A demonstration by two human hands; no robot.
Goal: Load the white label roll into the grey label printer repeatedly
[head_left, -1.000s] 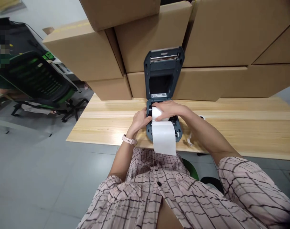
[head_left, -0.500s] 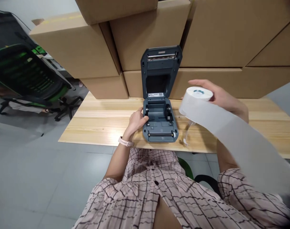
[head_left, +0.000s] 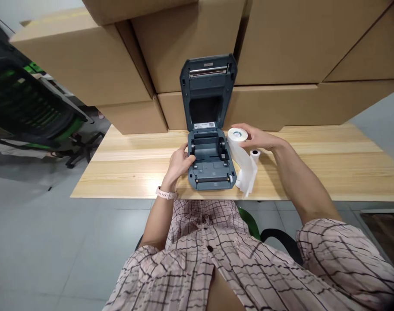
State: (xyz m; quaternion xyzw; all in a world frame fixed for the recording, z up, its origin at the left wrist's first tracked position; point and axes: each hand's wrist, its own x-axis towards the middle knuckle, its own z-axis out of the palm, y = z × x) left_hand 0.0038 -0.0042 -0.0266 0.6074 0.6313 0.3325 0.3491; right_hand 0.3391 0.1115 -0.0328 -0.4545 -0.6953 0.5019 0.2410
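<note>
A dark grey label printer (head_left: pixel 211 175) stands on the wooden table with its lid (head_left: pixel 208 93) raised and its inner bay exposed. My left hand (head_left: pixel 179 164) grips the printer's left side, thumb over the rim. On the right, my right hand (head_left: pixel 253 137) is closed round a white label roll (head_left: pixel 237 134), beside the printer's right edge. A loose white strip (head_left: pixel 245 168) hangs from the roll down to the table. Just right of the strip is a small white roll (head_left: pixel 255 153) with a dark core.
Stacked cardboard boxes (head_left: pixel 271 43) line the back of the wooden table (head_left: pixel 135 172). At the left, a black and green office chair (head_left: pixel 28 99) stands on the grey floor. The table's front edge runs close to my lap.
My right hand has brought the label roll left and down, next to the printer. The long strip that stretched to the right now hangs down, and the small roll has come into sight.
</note>
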